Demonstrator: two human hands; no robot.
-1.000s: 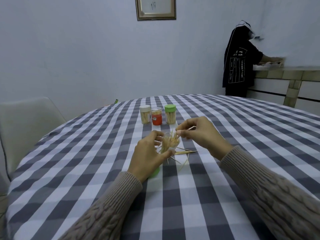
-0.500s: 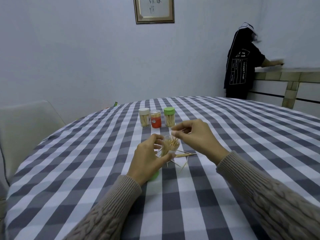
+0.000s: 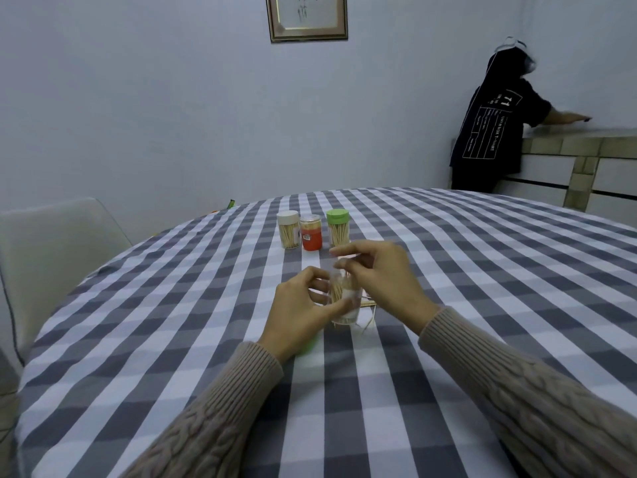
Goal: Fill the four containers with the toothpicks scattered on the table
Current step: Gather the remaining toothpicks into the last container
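Left hand (image 3: 299,309) grips a clear container (image 3: 344,300) standing upright on the table, thumb across its near side, fingers curled round the far side. Toothpicks (image 3: 337,291) stand bunched inside it, tips near the mouth. Right hand (image 3: 379,270) hovers directly over the container mouth, fingers curled down toward it; fingertips are motion-blurred, so cannot tell whether they pinch a toothpick or hold nothing. A few loose toothpicks (image 3: 367,305) lie on the cloth just right of the container base, partly hidden by the right hand, one more angled out in front. A green lid (image 3: 307,347) shows beside the left wrist, mostly covered by the hand. Both arms in beige cable-knit sleeves (image 3: 517,401). Farther back, well apart from the hands, three capped containers stand in a row, close together: a white-lidded container (image 3: 288,230) on the left with toothpicks visible through its wall, an orange container (image 3: 311,232) in the middle, a green-lidded container (image 3: 338,228) on the right, also showing toothpicks. Round table (image 3: 482,270) covered in grey-and-white checked cloth. Pale chair (image 3: 51,250) at the left edge. Framed picture (image 3: 307,16) on the wall. Another person in a black shirt (image 3: 489,132) stands at the far right, arm reaching onto a ledge (image 3: 586,136).
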